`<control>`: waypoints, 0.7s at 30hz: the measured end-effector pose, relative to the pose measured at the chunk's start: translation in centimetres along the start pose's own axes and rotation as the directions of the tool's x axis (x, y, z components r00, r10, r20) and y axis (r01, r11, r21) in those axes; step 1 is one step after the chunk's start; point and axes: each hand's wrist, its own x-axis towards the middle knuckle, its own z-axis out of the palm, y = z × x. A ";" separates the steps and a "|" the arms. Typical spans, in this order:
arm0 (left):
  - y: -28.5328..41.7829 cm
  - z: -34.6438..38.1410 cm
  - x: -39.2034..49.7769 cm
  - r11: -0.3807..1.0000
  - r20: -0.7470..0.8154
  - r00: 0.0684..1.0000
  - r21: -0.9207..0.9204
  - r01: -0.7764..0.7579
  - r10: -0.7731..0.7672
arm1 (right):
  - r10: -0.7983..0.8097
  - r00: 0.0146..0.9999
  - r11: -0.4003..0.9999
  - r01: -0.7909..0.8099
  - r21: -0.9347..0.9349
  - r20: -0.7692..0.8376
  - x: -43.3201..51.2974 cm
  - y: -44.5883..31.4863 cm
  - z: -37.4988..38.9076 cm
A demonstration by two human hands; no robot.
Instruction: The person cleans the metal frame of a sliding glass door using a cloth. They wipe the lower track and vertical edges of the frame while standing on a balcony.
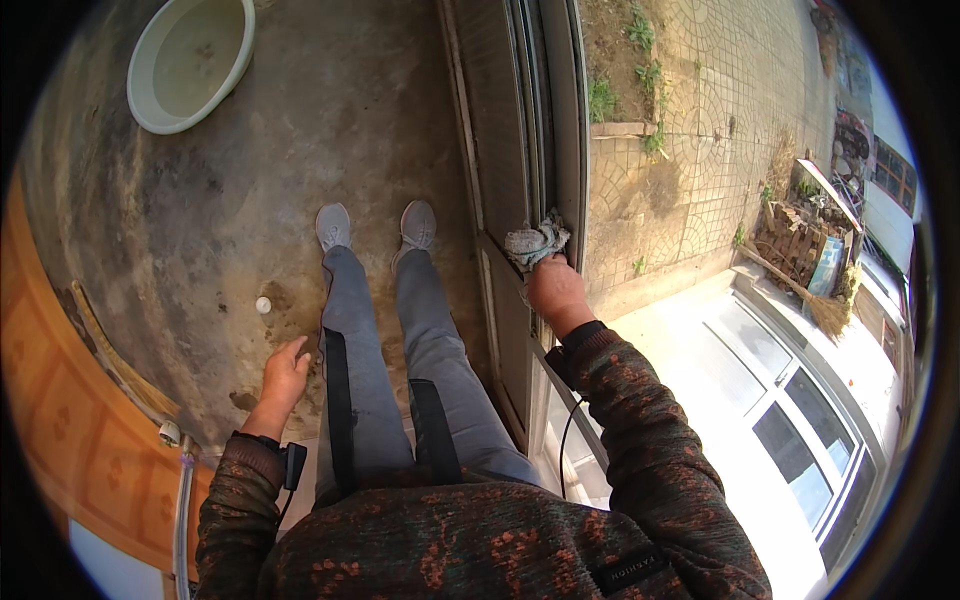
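My right hand [556, 291] grips a bunched, damp-looking grey cloth [538, 241]. The cloth rests on the metal window frame [551, 150], against its sill tracks, to my right. Part of the cloth is hidden under my fingers. Lower on the other side, my left hand [286, 376] hangs beside my left leg with nothing in it, thumb apart from the fingers. Below that hand, a small white round object [262, 305] lies on the concrete floor [300, 135]; I cannot tell what it is.
A white plastic basin [142, 94] holding cloudy water stands on the floor, far left. A straw broom [131, 371] lies along the orange patterned panel [90, 450]. Outside are a paved yard [705, 150], stacked bricks [799, 240] and another broom [825, 311].
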 end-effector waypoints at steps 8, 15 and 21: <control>-0.1 -1.5 0.3 0.998 0.010 1.000 -0.065 0.024 -0.023 | 0.155 0.942 0.986 -0.165 0.010 0.297 -5.5 1.6 4.6; -2.7 -1.4 0.0 1.000 -0.005 1.000 -0.012 0.021 -0.021 | 0.222 0.929 0.970 -0.241 0.028 0.295 -6.4 1.5 5.3; -4.4 -0.6 0.3 0.998 -0.020 1.000 -0.064 0.002 -0.003 | 0.230 0.905 0.970 -0.244 -0.008 0.357 -6.2 1.5 4.7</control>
